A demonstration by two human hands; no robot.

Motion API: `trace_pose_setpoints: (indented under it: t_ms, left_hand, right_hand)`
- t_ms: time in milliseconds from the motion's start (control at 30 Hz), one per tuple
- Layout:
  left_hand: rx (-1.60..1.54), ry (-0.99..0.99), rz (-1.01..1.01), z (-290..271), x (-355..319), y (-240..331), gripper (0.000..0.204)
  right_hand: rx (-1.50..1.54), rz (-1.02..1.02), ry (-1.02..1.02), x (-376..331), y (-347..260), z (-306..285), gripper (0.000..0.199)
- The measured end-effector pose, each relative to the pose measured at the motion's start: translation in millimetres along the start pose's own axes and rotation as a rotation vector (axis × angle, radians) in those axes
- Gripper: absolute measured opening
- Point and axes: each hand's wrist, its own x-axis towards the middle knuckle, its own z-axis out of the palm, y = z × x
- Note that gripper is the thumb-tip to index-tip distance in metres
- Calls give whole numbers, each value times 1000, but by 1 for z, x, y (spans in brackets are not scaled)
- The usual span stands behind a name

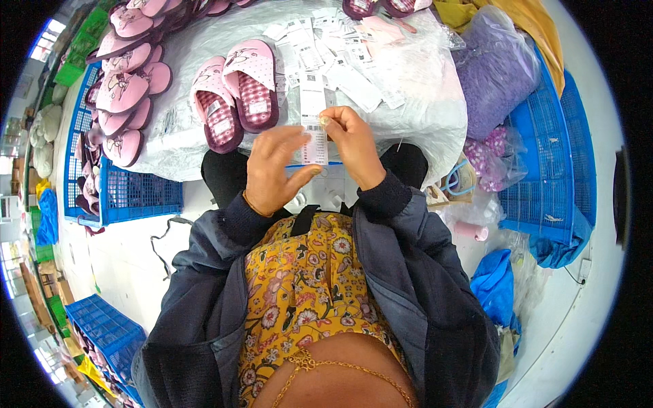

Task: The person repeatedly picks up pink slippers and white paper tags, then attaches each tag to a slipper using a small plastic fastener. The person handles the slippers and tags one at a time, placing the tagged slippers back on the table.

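A white paper label [315,151] at the near edge of a plastic-covered surface [170,88], just right of a pair of pink slippers [250,68].

Our right hand [354,147] pinches the label's right edge between thumb and fingers; our left hand [271,170], blurred, has its grip spread beside it, and we cannot tell whether it touches the paper. White stickers [258,107] show on both insoles, so we judge that part done for this pair; the label in hand is fixed to neither slipper. Loose labels [355,85] lie scattered beyond, apparently unused, and more slippers [122,93] crowd the far left, seemingly waiting.
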Motion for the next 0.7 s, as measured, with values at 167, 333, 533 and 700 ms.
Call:
trace_pose_setpoints:
  t_ms: [167,333,533,700]
  left_hand:
    - [-669,5,-726,16,-10,-19,25]
    - [-1099,24,-914,18,-8,-19,15]
    - [-1019,-86,-837,9,-8,-22,19]
    - [-783,-166,-535,4,-6,-21,20]
  right_hand:
    - [-12,-118,-52,-16,-14,9,13]
    - [-267,-192,-36,-27,-25,8,9]
    - [-752,-699,103,-28,-50,4,12]
    - [-732,-769,16,-26,-43,4,17]
